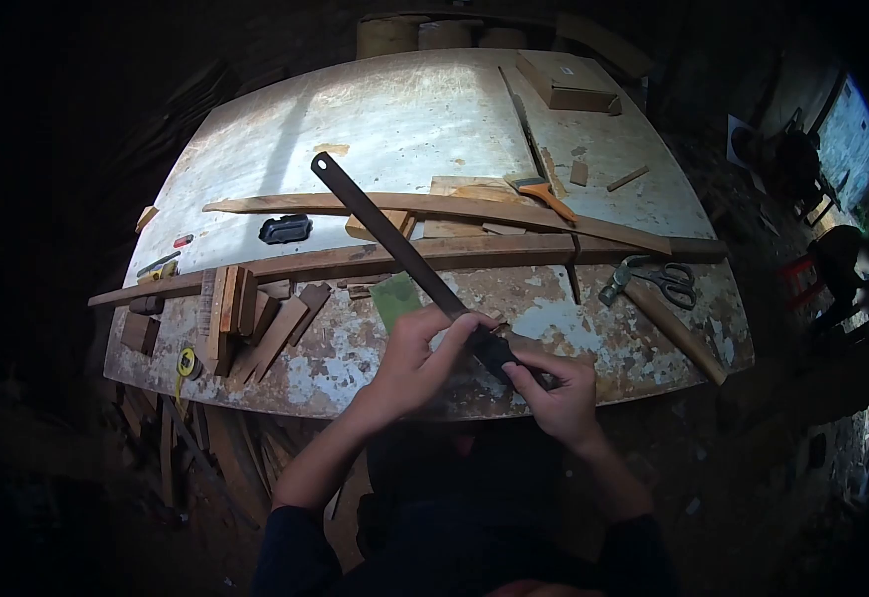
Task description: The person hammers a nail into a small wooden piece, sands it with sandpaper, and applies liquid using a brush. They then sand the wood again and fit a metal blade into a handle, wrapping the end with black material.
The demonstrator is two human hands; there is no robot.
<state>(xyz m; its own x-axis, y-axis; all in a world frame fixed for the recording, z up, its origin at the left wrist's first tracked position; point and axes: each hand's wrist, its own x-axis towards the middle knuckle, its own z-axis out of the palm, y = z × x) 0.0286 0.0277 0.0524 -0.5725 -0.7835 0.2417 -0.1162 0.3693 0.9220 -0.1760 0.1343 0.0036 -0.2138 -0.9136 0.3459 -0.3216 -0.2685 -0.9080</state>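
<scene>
A long, dark, flat bar-like tool (385, 234) with a rounded, holed far end slants up and leftward over the table. My left hand (416, 358) is closed around its lower part, the thumb lying along it. At the near end, my right hand (560, 400) pinches the black handle-like part (494, 352) between thumb and fingers. Just beyond my left hand lies a green abrasive-looking sheet (394, 299). Part of the tool is hidden by my fingers.
Two long wooden strips (454, 252) cross the worn table (355, 109). Wood blocks (229, 308) and a tape measure (188, 362) are at left. A hammer (675, 330), scissors (675, 284) and a paintbrush (546, 195) lie at right. A cardboard box (564, 82) sits behind.
</scene>
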